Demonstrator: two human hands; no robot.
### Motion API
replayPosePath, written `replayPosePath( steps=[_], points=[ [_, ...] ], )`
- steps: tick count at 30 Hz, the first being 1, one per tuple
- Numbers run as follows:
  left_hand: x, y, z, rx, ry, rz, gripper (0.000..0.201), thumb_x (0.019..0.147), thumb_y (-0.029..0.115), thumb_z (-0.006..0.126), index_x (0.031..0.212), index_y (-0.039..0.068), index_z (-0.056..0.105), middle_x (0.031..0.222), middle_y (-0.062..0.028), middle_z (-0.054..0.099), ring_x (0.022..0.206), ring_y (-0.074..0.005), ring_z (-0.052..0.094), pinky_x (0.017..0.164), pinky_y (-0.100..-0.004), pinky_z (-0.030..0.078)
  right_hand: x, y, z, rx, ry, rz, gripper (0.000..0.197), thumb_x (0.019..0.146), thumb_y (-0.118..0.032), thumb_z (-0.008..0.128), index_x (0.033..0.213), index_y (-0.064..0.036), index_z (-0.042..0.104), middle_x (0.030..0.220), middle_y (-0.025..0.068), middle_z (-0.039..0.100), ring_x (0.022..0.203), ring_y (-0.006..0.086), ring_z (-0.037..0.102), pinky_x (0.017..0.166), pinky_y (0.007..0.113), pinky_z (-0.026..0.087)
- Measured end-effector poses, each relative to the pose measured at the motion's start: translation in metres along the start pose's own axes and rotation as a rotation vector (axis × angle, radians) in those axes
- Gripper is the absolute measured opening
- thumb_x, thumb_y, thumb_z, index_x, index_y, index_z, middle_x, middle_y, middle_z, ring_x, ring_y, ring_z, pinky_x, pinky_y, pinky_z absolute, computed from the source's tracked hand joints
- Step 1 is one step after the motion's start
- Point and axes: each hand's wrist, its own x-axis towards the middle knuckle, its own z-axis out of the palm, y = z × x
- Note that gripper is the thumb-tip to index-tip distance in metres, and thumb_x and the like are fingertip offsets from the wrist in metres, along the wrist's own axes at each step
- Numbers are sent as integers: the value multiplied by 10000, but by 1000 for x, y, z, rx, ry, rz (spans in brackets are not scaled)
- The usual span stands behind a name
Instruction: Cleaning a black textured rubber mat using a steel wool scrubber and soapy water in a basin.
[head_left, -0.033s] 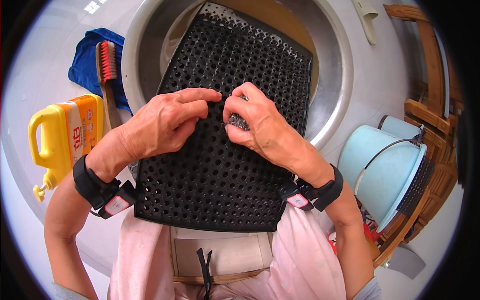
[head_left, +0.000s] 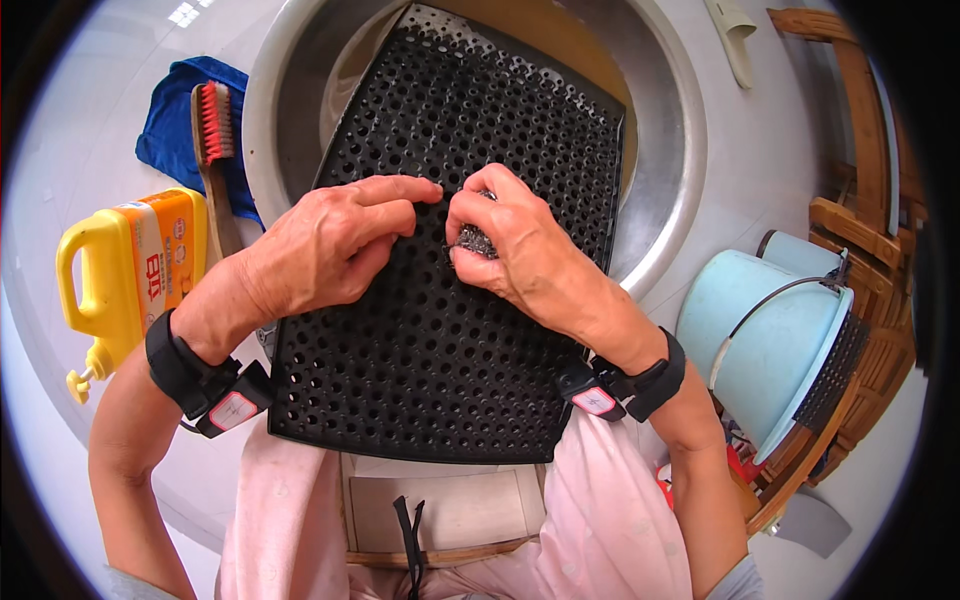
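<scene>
A black perforated panel (head_left: 420,370) leans from my lap into a wide metal basin (head_left: 662,150). In my right hand (head_left: 530,235), the fingers are wrapped round a steel wool scrubber (head_left: 474,241), which is against the middle of the panel. My left hand (head_left: 325,235) lies on the panel just to the left, index finger stretched toward the scrubber and the other fingers partly bent. I see nothing held in it, though its palm is hidden.
Brownish water (head_left: 545,30) lies in the basin. At left are a yellow jug (head_left: 95,260), a wooden-handled brush (head_left: 215,150) with red and white bristles, and a blue cloth (head_left: 175,115). A light blue bucket (head_left: 765,330) lies tilted at right, beside wooden furniture (head_left: 860,130).
</scene>
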Motion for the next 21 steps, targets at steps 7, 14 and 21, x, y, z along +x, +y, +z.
replayPosePath(
  steps=[7,14,21],
  points=[
    [-1,-1,0,-6,17,-10,207,693,-131,525,853,-1,535,1219,-174,573,1101,-363,581,893,-392,511,-2,1,4,-62,151,6,116,750,-36,623,832,-16,543,946,141,502,866,302,539,746,372,456],
    [1,-1,1,-10,6,-16,209,692,-131,526,853,3,534,1228,-176,569,1117,-362,573,906,-392,504,1,2,1,-59,111,18,125,760,-77,646,831,-21,559,873,133,520,839,304,554,751,363,461],
    [-6,-5,0,14,20,-6,171,713,-108,535,842,5,527,1229,-158,572,1072,-347,590,882,-386,508,12,31,-81,114,363,289,222,779,-241,685,861,-38,648,817,47,651,764,116,598,693,261,473]
  ],
)
